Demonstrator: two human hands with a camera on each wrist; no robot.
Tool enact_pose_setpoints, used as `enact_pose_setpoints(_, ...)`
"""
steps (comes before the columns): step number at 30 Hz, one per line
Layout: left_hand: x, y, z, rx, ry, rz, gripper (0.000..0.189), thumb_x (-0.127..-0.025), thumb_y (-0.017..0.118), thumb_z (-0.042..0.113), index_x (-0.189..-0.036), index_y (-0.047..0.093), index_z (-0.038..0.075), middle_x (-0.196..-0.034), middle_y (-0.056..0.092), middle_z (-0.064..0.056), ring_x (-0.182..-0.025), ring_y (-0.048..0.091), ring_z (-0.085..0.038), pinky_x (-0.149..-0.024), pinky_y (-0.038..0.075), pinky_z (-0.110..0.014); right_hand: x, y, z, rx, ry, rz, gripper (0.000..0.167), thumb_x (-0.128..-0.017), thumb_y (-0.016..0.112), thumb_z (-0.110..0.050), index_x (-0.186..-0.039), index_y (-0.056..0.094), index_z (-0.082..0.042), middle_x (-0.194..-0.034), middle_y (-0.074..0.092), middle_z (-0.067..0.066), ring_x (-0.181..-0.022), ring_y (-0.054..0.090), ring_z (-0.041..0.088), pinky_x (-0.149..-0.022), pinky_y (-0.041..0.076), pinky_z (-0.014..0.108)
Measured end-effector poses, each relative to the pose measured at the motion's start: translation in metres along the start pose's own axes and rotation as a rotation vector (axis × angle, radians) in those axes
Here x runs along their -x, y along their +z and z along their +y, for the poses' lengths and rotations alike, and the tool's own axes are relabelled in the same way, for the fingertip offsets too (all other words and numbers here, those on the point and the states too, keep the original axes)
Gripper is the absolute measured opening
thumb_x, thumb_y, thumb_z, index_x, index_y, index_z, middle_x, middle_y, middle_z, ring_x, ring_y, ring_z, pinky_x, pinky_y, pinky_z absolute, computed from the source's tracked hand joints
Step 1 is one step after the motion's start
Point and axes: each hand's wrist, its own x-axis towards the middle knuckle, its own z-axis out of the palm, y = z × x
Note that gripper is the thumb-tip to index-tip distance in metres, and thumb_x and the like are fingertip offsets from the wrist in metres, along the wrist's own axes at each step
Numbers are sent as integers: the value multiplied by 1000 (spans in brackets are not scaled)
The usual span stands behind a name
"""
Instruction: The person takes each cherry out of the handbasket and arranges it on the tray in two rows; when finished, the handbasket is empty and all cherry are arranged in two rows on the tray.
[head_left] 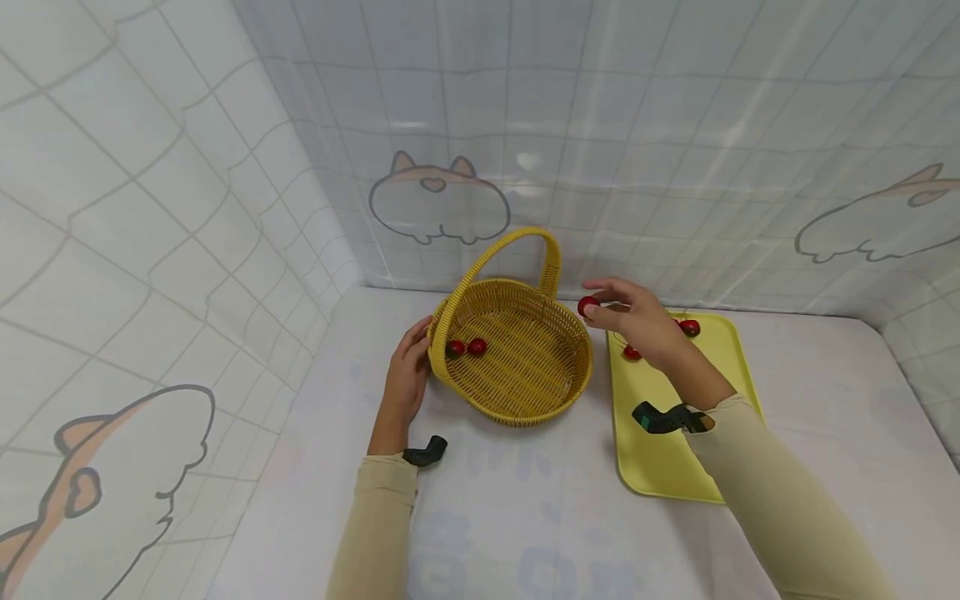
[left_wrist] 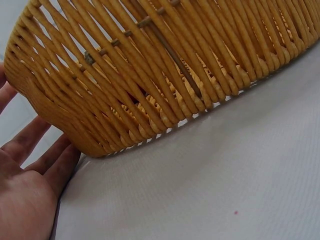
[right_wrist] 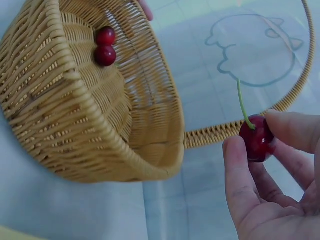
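Observation:
A yellow wicker basket (head_left: 525, 408) with a tall arched handle (head_left: 517, 237) stands on the table, two red cherries (right_wrist: 105, 45) lying at its left inside. Against the basket's left side rests my left hand (head_left: 406, 375); in the left wrist view its fingers (left_wrist: 30, 137) lie fairly straight along the woven wall. My right hand (head_left: 637, 321) is raised between the basket and a yellow tray (head_left: 660, 450). Between thumb and fingers it pinches a dark red cherry (right_wrist: 257, 139) with a green stem, beside the basket's right rim.
Several more cherries (head_left: 690, 327) lie at the far end of the tray, partly hidden by my right hand and forearm. A pale cloth covers the table (head_left: 517, 517). White gridded curtains (head_left: 637, 167) with cartoon animals hang behind and to the left.

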Motion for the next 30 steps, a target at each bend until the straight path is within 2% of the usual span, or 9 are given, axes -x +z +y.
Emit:
enact_pose_setpoints(4,0,0,0,1,-5,1,45,-107,53,32,-150,50,20,-155,47,-3,-142,46,-17,-110,44,-21,7,-8,6,-75,4,15,47,-99,68,-34,-143,59,-20,-129,63,6,-109,72,13,-94,56,32)
enact_pose_setpoints(8,0,0,0,2,-6,0,45,-107,52,32,-151,50,20,-155,46,-3,-143,45,-17,-111,43,-21,15,-16,12,-148,7,20,45,-100,67,-33,-138,59,-11,-121,66,1,-104,72,5,-88,57,25)
enact_pose_setpoints(11,0,0,1,4,-6,1,45,-108,52,31,-151,50,19,-155,46,-4,-143,45,-17,-111,43,-22,18,-20,17,-197,-10,26,44,-100,67,-29,-136,56,-5,-121,61,0,-104,72,5,-88,58,23)
enact_pose_setpoints(15,1,1,2,-5,-6,4,44,-108,51,30,-151,49,19,-155,46,-4,-143,45,-17,-111,43,-22,21,-24,23,-296,-45,42,37,-99,68,-21,-126,54,0,-119,55,6,-101,72,8,-88,59,24)
enact_pose_setpoints(20,2,1,2,-12,-9,10,44,-108,51,30,-150,50,21,-154,47,-3,-143,45,-17,-112,43,-23,25,-27,35,-474,-131,37,22,-100,63,-8,-121,60,-3,-114,53,8,-98,72,12,-90,58,27)
enact_pose_setpoints(25,1,0,1,-8,-8,13,44,-107,52,29,-150,50,21,-154,47,-3,-143,45,-17,-112,42,-23,29,-29,47,-524,-171,38,17,-101,61,-5,-117,66,-5,-111,59,6,-97,74,13,-89,58,26)
enact_pose_setpoints(30,1,1,1,2,-9,8,44,-107,53,29,-150,51,21,-154,47,-3,-143,45,-18,-111,43,-23,32,-31,57,-594,-154,53,18,-100,60,-2,-118,57,0,-106,64,5,-99,75,14,-91,57,25)
